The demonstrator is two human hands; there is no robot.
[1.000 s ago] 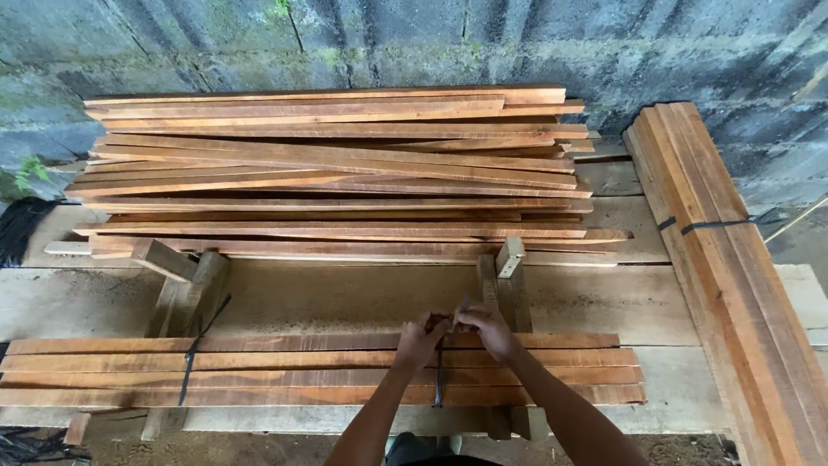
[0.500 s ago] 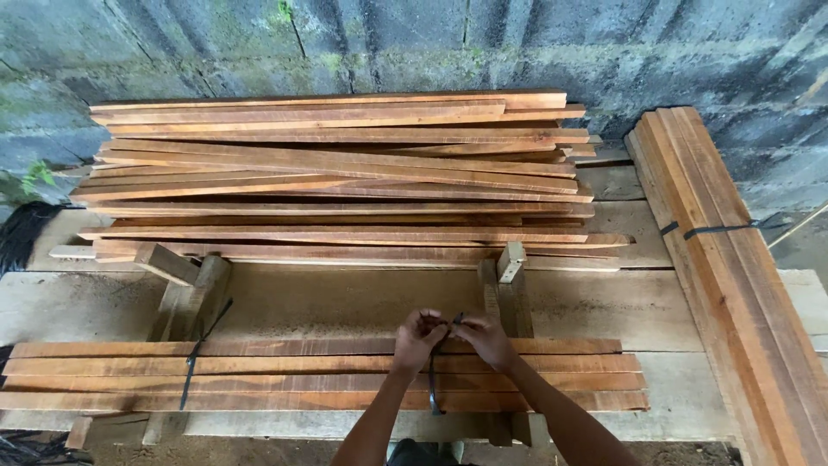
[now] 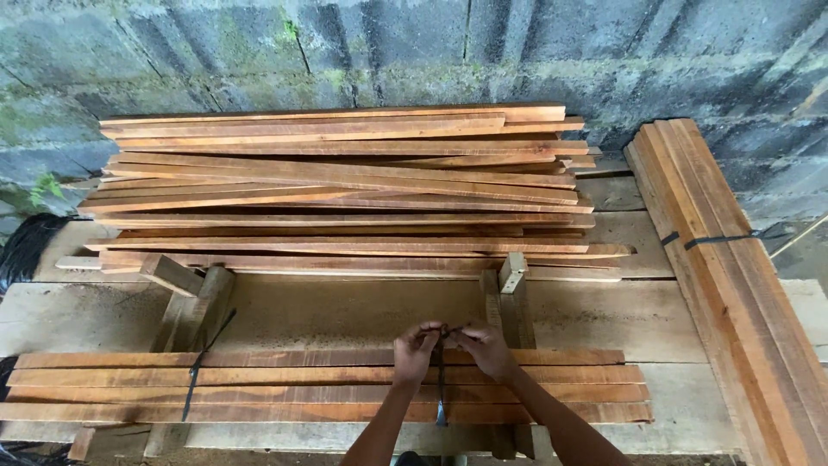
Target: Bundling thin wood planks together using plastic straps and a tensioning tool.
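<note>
My left hand (image 3: 417,347) and right hand (image 3: 484,345) pinch a black strap (image 3: 441,393) closed over the near row of slats (image 3: 328,386). Left of the hands, another strap (image 3: 197,367) already binds that row; behind it, the loose pile (image 3: 345,185) lies untied.

Rough-sawn reddish-brown wooden slats (image 3: 328,384) lie bound at lower left by a thin, dark, slightly glossy plastic strap (image 3: 197,369); a second strap (image 3: 441,388) is pinched between bare hands at lower centre. Pale, matt, dusty planks form the workbench (image 3: 362,306). Behind, rough grey concrete blocks (image 3: 414,43) carry green moss.
</note>
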